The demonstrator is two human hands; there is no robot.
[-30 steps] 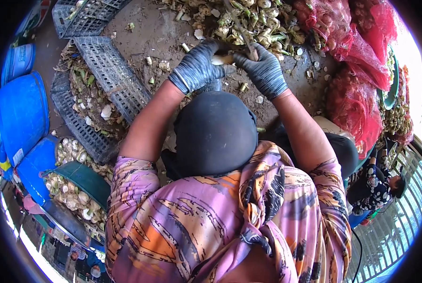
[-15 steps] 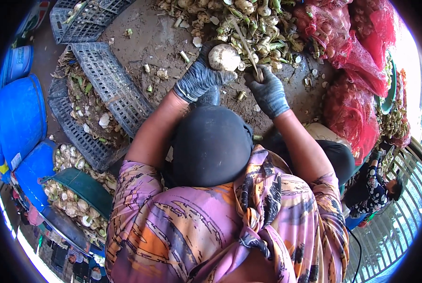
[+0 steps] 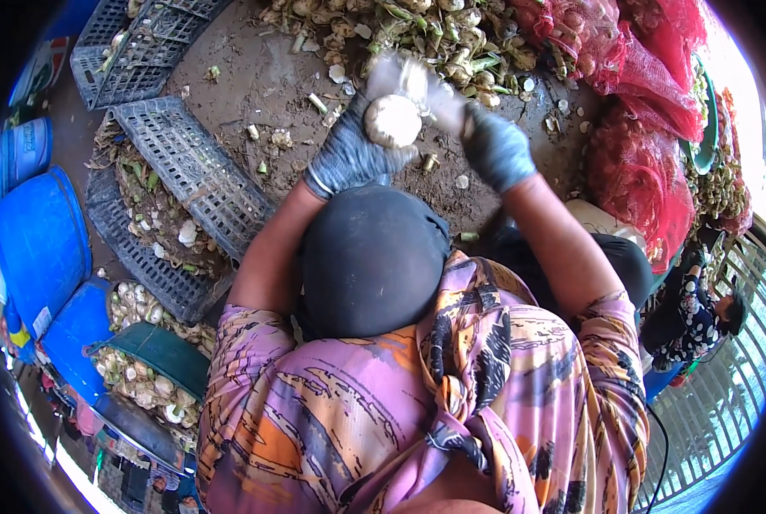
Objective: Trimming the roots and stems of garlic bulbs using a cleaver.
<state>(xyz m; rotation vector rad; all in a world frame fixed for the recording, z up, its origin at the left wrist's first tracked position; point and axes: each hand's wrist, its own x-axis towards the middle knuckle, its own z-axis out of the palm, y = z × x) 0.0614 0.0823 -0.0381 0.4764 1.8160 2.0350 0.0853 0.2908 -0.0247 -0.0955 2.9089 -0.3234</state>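
A large pale garlic bulb [image 3: 393,121] rests in my gloved left hand [image 3: 349,152], with the thumb along its near side. My gloved right hand [image 3: 496,150] is closed round the handle of a knife, to the right of the bulb. The knife blade [image 3: 439,98] is smeared by motion and reaches toward the bulb's far side, where a blurred pale piece [image 3: 413,79] shows. I cannot tell whether the blade touches the bulb. Just beyond both hands lies a heap of garlic [image 3: 460,51] with green stalks.
Cut stalk pieces [image 3: 317,103] lie on the muddy floor. At left stand black plastic crates [image 3: 186,158], one holding trimmings, and blue barrels [image 3: 40,227]. Red mesh sacks [image 3: 636,171] fill the right. My dark-covered knee [image 3: 374,261] is below my hands; another person [image 3: 687,317] sits at far right.
My right hand has moved slightly right and the knife has gone from sharp to blurred. The bulb and my left hand have shifted a little left and nearer.
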